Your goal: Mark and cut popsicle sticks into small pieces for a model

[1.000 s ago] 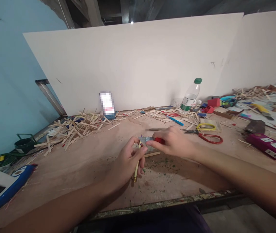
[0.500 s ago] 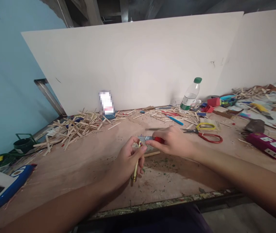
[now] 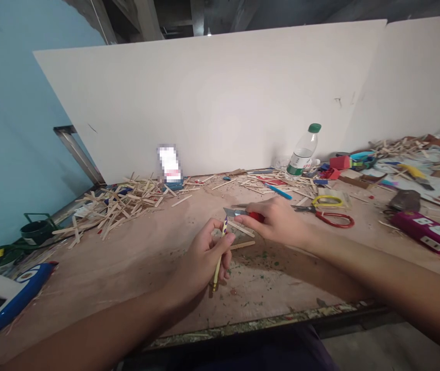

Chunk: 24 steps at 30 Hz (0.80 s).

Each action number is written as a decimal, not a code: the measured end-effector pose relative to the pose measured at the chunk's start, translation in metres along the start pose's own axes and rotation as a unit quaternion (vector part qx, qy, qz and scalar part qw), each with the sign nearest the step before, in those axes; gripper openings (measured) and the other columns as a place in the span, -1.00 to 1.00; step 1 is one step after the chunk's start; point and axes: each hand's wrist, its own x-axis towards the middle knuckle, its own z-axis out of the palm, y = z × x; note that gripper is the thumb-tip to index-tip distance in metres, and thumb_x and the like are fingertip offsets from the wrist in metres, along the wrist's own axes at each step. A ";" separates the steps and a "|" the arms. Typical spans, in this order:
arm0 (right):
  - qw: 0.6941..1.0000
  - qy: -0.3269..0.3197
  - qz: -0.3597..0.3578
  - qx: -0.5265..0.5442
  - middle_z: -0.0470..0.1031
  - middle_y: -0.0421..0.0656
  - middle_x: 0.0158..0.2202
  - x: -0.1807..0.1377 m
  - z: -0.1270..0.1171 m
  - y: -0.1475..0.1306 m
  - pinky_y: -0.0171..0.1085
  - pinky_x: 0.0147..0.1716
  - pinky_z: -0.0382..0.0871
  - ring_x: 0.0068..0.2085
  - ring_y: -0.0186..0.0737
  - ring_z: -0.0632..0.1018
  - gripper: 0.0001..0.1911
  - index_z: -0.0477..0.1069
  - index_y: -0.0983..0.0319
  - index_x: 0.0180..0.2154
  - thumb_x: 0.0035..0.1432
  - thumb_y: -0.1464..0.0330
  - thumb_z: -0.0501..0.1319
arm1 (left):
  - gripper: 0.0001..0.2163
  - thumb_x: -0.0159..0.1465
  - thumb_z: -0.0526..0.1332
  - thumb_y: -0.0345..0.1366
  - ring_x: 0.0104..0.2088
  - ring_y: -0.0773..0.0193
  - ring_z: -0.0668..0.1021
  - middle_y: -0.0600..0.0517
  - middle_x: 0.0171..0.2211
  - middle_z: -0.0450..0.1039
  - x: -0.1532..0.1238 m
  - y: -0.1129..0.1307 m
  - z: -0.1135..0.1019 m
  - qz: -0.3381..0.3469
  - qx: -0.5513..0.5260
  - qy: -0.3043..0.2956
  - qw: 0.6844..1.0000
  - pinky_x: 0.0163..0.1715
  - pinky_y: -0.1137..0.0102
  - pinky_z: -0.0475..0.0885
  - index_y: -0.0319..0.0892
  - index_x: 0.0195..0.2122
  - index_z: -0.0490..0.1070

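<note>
My left hand is closed around a thin yellow stick, pencil-like, with purple patches near its narrow upper end. The stick stands nearly upright, its lower end showing below my fingers. My right hand grips a utility knife with a red handle. Its metal blade points left, just above the stick's upper end; whether they touch I cannot tell. Under the hands, flat wooden sticks and small green bits lie on the wooden tabletop.
Scissors with red and yellow handles lie beyond my right wrist. A magenta case is at right. Loose wooden sticks pile up back left, beside a propped phone. A bottle stands by the white panel.
My right hand has moved the knife slightly right and up, so the blade sits above the stick's end instead of beside my left fingers. My left hand stays nearly still.
</note>
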 end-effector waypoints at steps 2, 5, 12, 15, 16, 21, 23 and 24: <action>1.000 0.007 0.000 0.013 0.33 -0.22 -0.61 0.000 -0.002 -0.001 -0.27 -0.42 0.00 -0.53 -0.31 0.25 -0.42 0.41 0.23 -0.48 0.45 -0.03 0.08 | -0.65 0.36 0.26 0.09 -0.69 0.37 0.40 0.24 -0.56 0.36 0.002 0.003 -0.001 0.019 -0.004 0.001 1.000 -0.71 0.52 0.38 -0.03 -0.11 0.22; 1.000 -0.001 -0.013 0.012 0.30 -0.22 -0.61 0.000 -0.003 -0.002 -0.25 -0.43 -0.02 -0.54 -0.32 0.22 -0.43 0.39 0.23 -0.49 0.45 0.00 0.09 | -0.60 0.31 0.29 0.13 -0.70 0.44 0.23 0.29 -0.58 0.15 0.004 0.007 -0.001 0.024 -0.014 0.020 0.999 -0.71 0.56 0.29 -0.03 -0.15 0.22; 0.999 -0.029 -0.029 0.026 0.39 -0.19 -0.56 -0.001 -0.001 -0.003 -0.25 -0.42 -0.01 -0.52 -0.32 0.26 -0.45 0.41 0.24 -0.45 0.47 0.01 0.08 | -0.61 0.23 0.33 0.09 -0.59 0.43 0.18 0.21 -0.49 0.18 0.007 0.008 -0.002 0.027 -0.104 0.037 0.993 -0.60 0.54 0.19 -0.08 -0.16 0.33; 0.998 -0.036 -0.042 0.041 0.36 -0.22 -0.57 -0.001 -0.002 -0.005 -0.25 -0.42 -0.01 -0.53 -0.33 0.27 -0.46 0.38 0.23 -0.46 0.47 0.02 0.08 | -0.61 0.25 0.31 0.11 -0.56 0.42 0.25 0.16 -0.46 0.27 0.009 0.004 -0.003 0.044 -0.099 0.037 0.993 -0.55 0.51 0.26 -0.11 -0.25 0.32; 0.997 -0.038 -0.046 0.046 0.35 -0.22 -0.57 -0.001 -0.002 -0.005 -0.25 -0.42 0.00 -0.53 -0.33 0.28 -0.47 0.37 0.23 -0.46 0.47 0.04 0.08 | -0.60 0.25 0.30 0.12 -0.55 0.42 0.28 0.15 -0.45 0.29 0.010 0.003 -0.003 0.047 -0.084 0.037 0.995 -0.55 0.50 0.28 -0.12 -0.28 0.30; 0.996 -0.037 -0.058 0.058 0.34 -0.23 -0.58 -0.002 -0.001 -0.006 -0.26 -0.42 0.01 -0.53 -0.33 0.30 -0.47 0.35 0.22 -0.49 0.48 0.06 0.09 | -0.63 0.28 0.26 0.09 -0.56 0.39 0.34 0.14 -0.46 0.35 0.008 0.004 -0.001 0.035 -0.016 0.035 0.999 -0.57 0.48 0.32 -0.12 -0.29 0.29; 0.996 -0.036 -0.058 0.059 0.34 -0.23 -0.58 -0.002 -0.001 -0.006 -0.26 -0.42 0.02 -0.53 -0.34 0.30 -0.47 0.35 0.23 -0.49 0.48 0.07 0.09 | -0.66 0.31 0.23 0.06 -0.56 0.39 0.35 0.14 -0.47 0.35 0.007 0.004 0.000 0.036 -0.006 0.029 0.999 -0.58 0.48 0.31 -0.12 -0.28 0.29; 0.996 -0.034 -0.060 0.060 0.35 -0.23 -0.58 -0.001 -0.001 -0.006 -0.26 -0.43 0.02 -0.53 -0.34 0.30 -0.47 0.35 0.23 -0.49 0.48 0.07 0.10 | -0.67 0.32 0.22 0.05 -0.57 0.40 0.35 0.14 -0.48 0.35 0.007 0.004 0.000 0.039 -0.003 0.026 0.999 -0.58 0.48 0.31 -0.12 -0.28 0.28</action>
